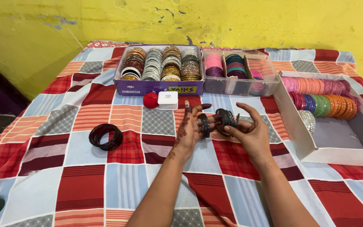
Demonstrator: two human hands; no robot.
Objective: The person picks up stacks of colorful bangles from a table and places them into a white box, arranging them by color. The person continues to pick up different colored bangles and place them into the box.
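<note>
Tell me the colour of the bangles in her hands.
Dark, near-black bangles, seen in the head view.

Bright, even, diffuse light; no single source evident. Shadows soft and faint under the hands (227,130). No glare. Focus mostly sharp; slight motion blur on fingers. Mild wide-angle stretch at frame edges.
</note>
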